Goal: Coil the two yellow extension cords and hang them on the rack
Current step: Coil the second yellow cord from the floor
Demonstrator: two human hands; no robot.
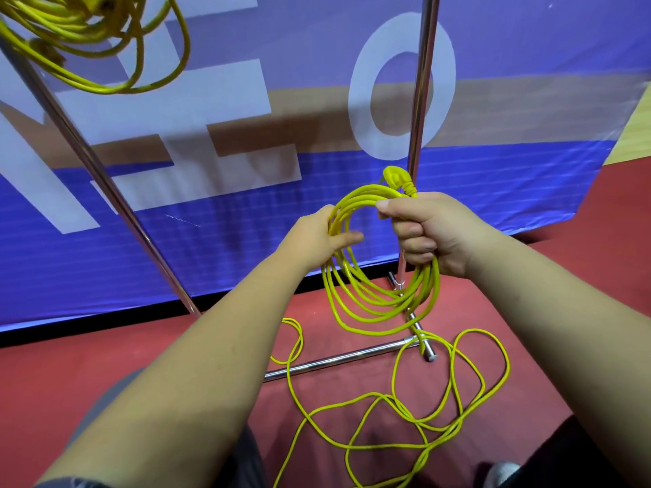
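My right hand (428, 234) is shut on a bundle of loops of a yellow extension cord (370, 304), its yellow plug (396, 177) sticking up above my fist. My left hand (324, 234) grips the left side of the same loops, fingers curled through them. The uncoiled remainder of this cord (398, 410) lies in loose curves on the red floor below. A second yellow cord (105, 40), coiled, hangs at the top left by the rack's slanted chrome pole (105, 184).
The chrome rack has an upright pole (422, 100) on the right and a floor bar (338, 361) that the loose cord crosses. A blue banner (246, 223) with large white letters stands right behind the rack. My legs are at the bottom edge.
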